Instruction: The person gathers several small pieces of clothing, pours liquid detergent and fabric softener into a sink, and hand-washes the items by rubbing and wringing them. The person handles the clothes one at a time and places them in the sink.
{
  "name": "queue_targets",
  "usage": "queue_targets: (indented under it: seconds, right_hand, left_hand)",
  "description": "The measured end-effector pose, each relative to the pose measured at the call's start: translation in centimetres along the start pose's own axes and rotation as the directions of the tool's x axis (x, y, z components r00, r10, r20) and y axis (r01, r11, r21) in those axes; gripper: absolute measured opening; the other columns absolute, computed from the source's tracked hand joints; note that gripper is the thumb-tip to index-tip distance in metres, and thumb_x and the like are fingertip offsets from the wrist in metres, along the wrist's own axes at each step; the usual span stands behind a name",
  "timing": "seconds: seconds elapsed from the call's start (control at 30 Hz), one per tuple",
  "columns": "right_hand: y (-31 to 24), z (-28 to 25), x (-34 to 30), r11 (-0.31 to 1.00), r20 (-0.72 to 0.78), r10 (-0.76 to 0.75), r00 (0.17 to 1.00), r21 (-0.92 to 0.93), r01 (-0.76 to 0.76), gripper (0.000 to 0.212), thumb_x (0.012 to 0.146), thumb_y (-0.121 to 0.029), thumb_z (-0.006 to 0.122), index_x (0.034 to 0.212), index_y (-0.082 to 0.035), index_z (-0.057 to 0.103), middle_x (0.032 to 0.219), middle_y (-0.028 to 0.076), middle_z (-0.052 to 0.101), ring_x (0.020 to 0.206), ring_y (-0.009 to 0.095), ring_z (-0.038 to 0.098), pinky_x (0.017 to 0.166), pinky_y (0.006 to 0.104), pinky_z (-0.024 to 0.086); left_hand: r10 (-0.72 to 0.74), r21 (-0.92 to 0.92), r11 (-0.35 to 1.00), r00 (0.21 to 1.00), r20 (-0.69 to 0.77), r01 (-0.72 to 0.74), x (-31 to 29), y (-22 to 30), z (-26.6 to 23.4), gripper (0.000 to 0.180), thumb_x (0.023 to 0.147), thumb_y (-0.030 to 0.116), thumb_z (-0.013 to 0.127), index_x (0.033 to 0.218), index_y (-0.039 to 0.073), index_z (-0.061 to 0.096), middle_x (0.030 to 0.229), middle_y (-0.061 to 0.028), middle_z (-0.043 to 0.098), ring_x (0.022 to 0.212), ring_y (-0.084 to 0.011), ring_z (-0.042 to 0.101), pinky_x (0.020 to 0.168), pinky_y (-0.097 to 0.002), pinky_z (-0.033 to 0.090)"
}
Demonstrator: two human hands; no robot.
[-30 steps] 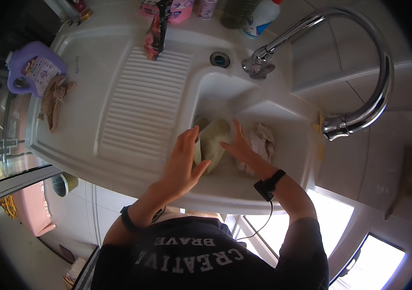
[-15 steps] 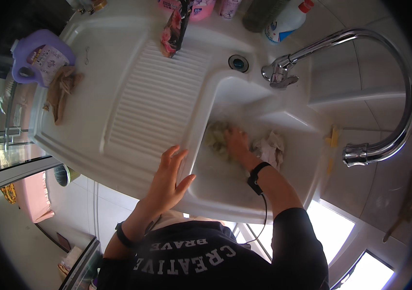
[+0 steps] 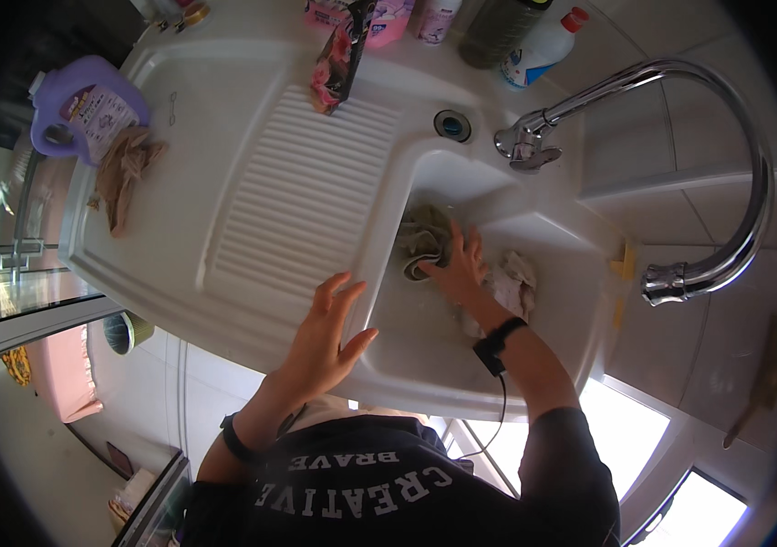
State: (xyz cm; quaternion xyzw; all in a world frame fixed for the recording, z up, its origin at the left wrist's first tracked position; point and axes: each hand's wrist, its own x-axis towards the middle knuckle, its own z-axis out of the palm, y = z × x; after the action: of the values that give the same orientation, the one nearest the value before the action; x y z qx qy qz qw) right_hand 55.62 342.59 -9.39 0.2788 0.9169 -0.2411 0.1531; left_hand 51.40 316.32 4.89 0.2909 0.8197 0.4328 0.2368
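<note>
In the white sink basin [image 3: 407, 351], my right hand [image 3: 461, 266] is over the water with its fingers spread. Its thumb side lies against or just beside a crumpled greenish-grey cloth [image 3: 425, 239]; whether they touch I cannot tell. A pale, whitish wet cloth [image 3: 512, 281] lies in the basin on the other side of that hand, partly behind my wrist. My left hand [image 3: 325, 328] hovers by the basin's left rim, fingers apart and holding nothing.
A ribbed washboard [image 3: 302, 191] is moulded into the counter left of the basin. A chrome faucet [image 3: 758, 182] arches over the right side. At the far left sit a purple detergent jug [image 3: 88, 105] and a tan cloth [image 3: 124, 173]. Several bottles, including a white bottle [image 3: 539, 50], stand along the back.
My right hand has risen slightly off the greenish cloth and its fingers have spread. More of that cloth shows, with a folded edge. My left hand has barely moved.
</note>
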Motion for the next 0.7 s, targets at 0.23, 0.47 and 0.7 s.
queue_targets:
  seconds: [0.23,0.47,0.7]
  right_hand:
    - [1.6,4.3,2.6,0.848,0.162,-0.332,0.929,-0.379,0.369,0.085,0.074,-0.050,0.069,0.143,-0.020,0.029,0.150,0.021,0.009,0.138,0.043,0.003,0.096,0.0726,0.016]
    - [2.7,3.4,4.9,0.955,0.055,0.157,0.986,0.245,-0.166,0.043,0.076,0.002,0.058,0.114,-0.010,0.044,0.114,0.017,0.047,0.102,0.031,0.050,0.087,0.0445,0.044]
    - [-2.2,-2.7,-3.6,0.186,-0.139,0.121,0.983,0.976,0.116,0.041,0.075,0.007,0.051,0.113,-0.007,0.043,0.109,0.010,0.048,0.098,0.020,0.049,0.083,0.0343,0.044]
  left_hand:
    - [-0.033,-0.045,0.998,0.999,0.006,0.033,0.1,-0.4,0.0,0.055,0.086,0.019,0.065,0.133,0.007,0.039,0.139,-0.0176,0.031,0.112,-0.0329,0.053,0.085,-0.0430,0.049]
    - [-0.177,-0.324,0.925,0.980,0.090,0.197,1.8,-0.5,1.8,0.053,0.089,0.026,0.061,0.134,0.006,0.039,0.141,-0.0158,0.031,0.115,-0.0288,0.051,0.090,-0.0390,0.046]
    - [-0.674,-0.760,0.132,0.620,0.402,0.636,8.8,3.8,9.2,0.064,0.090,0.053,0.050,0.130,0.005,0.043,0.134,-0.0116,0.044,0.114,-0.0250,0.051,0.088,-0.0429,0.046]
